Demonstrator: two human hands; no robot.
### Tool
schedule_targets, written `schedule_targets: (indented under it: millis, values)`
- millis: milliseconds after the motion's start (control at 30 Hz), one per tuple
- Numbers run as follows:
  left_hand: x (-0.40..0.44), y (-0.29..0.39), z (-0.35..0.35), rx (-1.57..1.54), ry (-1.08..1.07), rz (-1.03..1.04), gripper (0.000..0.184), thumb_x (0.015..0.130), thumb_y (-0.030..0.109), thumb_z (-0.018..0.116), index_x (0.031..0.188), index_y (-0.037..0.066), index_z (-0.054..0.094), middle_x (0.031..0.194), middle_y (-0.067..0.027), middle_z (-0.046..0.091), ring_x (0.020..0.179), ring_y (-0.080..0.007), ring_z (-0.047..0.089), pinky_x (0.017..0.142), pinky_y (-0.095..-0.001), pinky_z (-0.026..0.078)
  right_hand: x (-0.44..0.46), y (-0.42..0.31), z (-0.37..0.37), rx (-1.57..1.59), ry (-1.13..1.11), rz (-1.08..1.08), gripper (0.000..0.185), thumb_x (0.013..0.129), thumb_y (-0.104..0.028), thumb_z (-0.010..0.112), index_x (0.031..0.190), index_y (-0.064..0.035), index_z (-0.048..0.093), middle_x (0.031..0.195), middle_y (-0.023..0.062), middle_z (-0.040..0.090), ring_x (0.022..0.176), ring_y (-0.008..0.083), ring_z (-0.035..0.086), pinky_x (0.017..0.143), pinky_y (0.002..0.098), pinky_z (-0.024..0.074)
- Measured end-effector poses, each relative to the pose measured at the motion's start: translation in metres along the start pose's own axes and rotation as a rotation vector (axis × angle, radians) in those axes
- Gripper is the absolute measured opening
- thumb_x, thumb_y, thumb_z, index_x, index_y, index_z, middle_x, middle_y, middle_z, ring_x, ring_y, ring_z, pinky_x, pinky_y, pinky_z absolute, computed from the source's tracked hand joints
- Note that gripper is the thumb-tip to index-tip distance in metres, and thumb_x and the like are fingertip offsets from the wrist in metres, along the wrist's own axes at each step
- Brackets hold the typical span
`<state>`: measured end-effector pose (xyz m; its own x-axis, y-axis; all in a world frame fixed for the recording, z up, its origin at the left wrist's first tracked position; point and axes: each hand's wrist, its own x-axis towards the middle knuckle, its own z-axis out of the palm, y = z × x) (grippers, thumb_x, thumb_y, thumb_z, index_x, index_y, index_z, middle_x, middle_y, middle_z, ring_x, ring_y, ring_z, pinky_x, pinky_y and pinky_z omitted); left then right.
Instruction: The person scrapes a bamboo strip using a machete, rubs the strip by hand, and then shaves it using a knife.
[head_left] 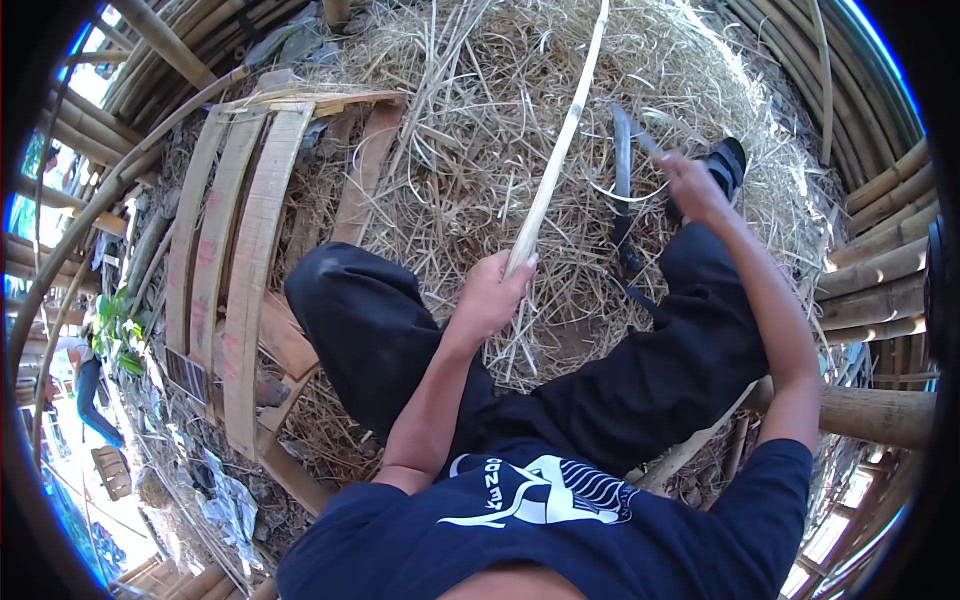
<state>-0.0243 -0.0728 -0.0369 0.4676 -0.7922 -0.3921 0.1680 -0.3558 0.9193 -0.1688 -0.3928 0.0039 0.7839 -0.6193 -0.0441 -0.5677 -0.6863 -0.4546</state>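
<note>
My left hand [493,292] is closed around the lower end of a long pale bamboo pole [560,150], which runs up and away past the top of the view. Out to the right, above my bent leg, my right hand [692,185] is closed on the handle of a knife [645,140], its blade pointing up and left. Beside the knife, a long dark blade or sheath [622,165] lies on the shavings, with a dark end near my right knee. A thin pale strip curls close to the knife.
Bamboo shavings [450,160] cover the ground. A slatted wooden pallet [255,250] stands at the left. Stacked bamboo poles [880,270] line the right side. My sandal [727,165] is beyond my right hand. Part of another person [90,390] shows at the far left.
</note>
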Motion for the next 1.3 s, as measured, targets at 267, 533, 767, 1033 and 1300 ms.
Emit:
schedule_targets:
  millis: [267, 533, 767, 1033, 1300]
  values:
    - [0.016, -0.012, 0.011, -0.026, 0.026, 0.048, 0.025, 0.094, 0.025, 0.055, 0.082, 0.004, 0.057, 0.060, 0.0034, 0.049, 0.052, -0.0056, 0.043, 0.048, -0.0258, 0.036, -0.031, -0.097, 0.047, -0.027, -0.462, -0.327, 0.038, 0.098, -0.034, 0.044, 0.086, -0.0005, 0.057, 0.066, 0.0232, 0.057, 0.065, 0.0416, 0.058, 0.065, 0.0493, 0.0450]
    - [0.011, -0.008, 0.014, 0.184, 0.051, 0.066, 0.032, 0.093, 0.030, 0.054, 0.083, 0.000, 0.058, 0.060, -0.0091, 0.055, 0.052, -0.0185, 0.052, 0.053, -0.0361, 0.041, -0.013, -0.071, 0.044, -0.162, -0.351, -0.472, 0.032, 0.096, -0.035, 0.045, 0.086, -0.0071, 0.057, 0.060, 0.0178, 0.053, 0.062, 0.0400, 0.056, 0.060, 0.0489, 0.0424]
    - [0.023, -0.011, 0.010, 0.188, 0.088, 0.103, 0.030, 0.092, 0.028, 0.054, 0.085, -0.001, 0.057, 0.059, -0.0092, 0.054, 0.052, -0.0174, 0.052, 0.053, -0.0356, 0.042, 0.005, -0.063, 0.044, -0.276, -0.311, -0.450, 0.034, 0.095, -0.039, 0.046, 0.092, -0.0088, 0.062, 0.072, 0.0200, 0.061, 0.072, 0.0394, 0.059, 0.066, 0.0499, 0.0445]
    - [-0.015, 0.002, -0.006, -0.094, -0.023, 0.006, 0.026, 0.095, 0.027, 0.055, 0.079, 0.006, 0.054, 0.056, 0.0051, 0.044, 0.043, -0.0032, 0.038, 0.038, -0.0213, 0.027, 0.033, 0.027, -0.003, -0.429, 0.032, -0.017, 0.030, 0.094, -0.031, 0.046, 0.107, -0.0110, 0.066, 0.086, 0.0181, 0.066, 0.075, 0.0359, 0.063, 0.067, 0.0437, 0.0511]
    - [-0.005, 0.026, -0.003, -0.500, -0.245, -0.151, 0.023, 0.097, 0.026, 0.050, 0.083, 0.008, 0.047, 0.053, 0.0053, 0.036, 0.034, -0.0016, 0.029, 0.029, -0.0190, 0.025, -0.033, -0.089, 0.000, -0.078, -0.257, -0.149, 0.044, 0.098, -0.036, 0.043, 0.085, 0.0022, 0.059, 0.074, 0.0211, 0.060, 0.070, 0.0369, 0.060, 0.068, 0.0461, 0.0455]
